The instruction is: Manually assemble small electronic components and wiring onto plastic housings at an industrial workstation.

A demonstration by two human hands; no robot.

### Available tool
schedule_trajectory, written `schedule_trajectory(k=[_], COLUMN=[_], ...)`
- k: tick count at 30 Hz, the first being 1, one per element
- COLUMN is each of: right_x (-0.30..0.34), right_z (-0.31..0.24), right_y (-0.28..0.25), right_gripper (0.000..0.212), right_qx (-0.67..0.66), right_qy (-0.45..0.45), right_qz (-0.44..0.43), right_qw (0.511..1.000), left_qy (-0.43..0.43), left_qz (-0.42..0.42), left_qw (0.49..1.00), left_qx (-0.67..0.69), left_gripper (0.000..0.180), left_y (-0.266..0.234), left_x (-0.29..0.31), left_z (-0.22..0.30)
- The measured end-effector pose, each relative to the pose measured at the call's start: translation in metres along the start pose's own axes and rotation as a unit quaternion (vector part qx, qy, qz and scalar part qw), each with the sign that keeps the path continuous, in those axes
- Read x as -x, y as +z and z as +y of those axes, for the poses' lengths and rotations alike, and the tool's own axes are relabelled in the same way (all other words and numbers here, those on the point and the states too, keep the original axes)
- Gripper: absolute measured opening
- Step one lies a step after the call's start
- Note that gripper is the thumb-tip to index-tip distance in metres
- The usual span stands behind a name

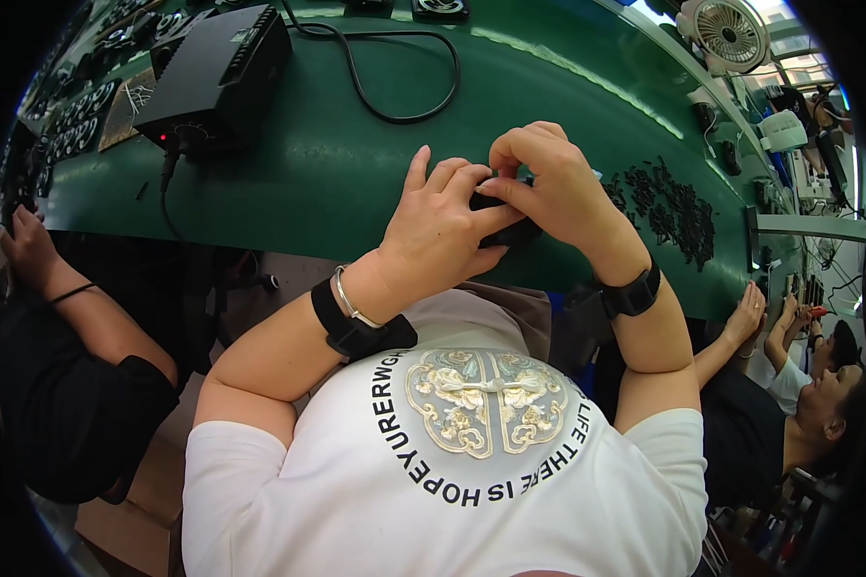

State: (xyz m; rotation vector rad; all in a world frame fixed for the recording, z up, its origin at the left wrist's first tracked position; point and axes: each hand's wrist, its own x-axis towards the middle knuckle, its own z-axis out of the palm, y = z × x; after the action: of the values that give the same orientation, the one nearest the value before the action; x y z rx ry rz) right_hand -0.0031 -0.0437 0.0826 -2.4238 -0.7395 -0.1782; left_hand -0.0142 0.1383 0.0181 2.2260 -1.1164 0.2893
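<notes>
Both my hands meet over a dark object (pixel 518 234) at the near edge of the green table. It is black and mostly covered by my fingers, so I cannot tell its kind. My left hand (pixel 433 226) grips it from the left, thumb below and fingers over the top, with the index finger raised. Over its upper side, my right hand (pixel 553 178) is closed in a pinch, fingertips close to those of the left. Whatever lies between the right fingertips is hidden. To the right, a spread of small black pieces (pixel 678 212) lies on the table.
A black power box (pixel 216 82) with a lit red light and a cable (pixel 452 72) stands at the far left on the green table (pixel 356 183). Past it are trays of dark parts (pixel 72 125). A fan (pixel 726 34) is at the far right. People sit on both sides.
</notes>
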Motion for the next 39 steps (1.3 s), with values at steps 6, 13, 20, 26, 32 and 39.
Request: schedule_trajectory(k=[6,13,20,26,32,39], right_x=[-0.015,-0.024,-0.013,-0.012,-0.011,0.003], right_z=[0.007,0.013,0.014,0.011,0.011,0.016], right_y=[-0.002,-0.008,0.011,0.014,0.019,-0.009], right_gripper=[0.018,0.020,0.018,0.017,0.021,0.017], right_qx=[0.031,-0.149,-0.073,-0.095,-0.138,-0.120], right_qy=[-0.025,0.143,0.058,0.102,0.123,0.093], right_qz=[-0.072,-0.154,-0.049,-0.040,-0.044,0.043], right_qw=[0.997,0.966,0.994,0.989,0.982,0.988], left_qy=[-0.008,-0.016,-0.013,-0.014,-0.012,-0.016], left_qz=[-0.002,-0.003,-0.001,-0.006,-0.005,-0.002], left_qw=[1.000,1.000,1.000,1.000,1.000,1.000], left_qx=[-0.002,0.000,-0.014,-0.015,-0.014,0.017], left_gripper=[0.045,0.046,0.045,0.041,0.040,0.048], left_y=[0.002,0.004,0.004,0.003,0.004,0.003], left_x=[0.001,-0.002,0.000,0.001,0.000,-0.002], left_z=[0.000,0.000,-0.002,-0.003,-0.004,-0.002])
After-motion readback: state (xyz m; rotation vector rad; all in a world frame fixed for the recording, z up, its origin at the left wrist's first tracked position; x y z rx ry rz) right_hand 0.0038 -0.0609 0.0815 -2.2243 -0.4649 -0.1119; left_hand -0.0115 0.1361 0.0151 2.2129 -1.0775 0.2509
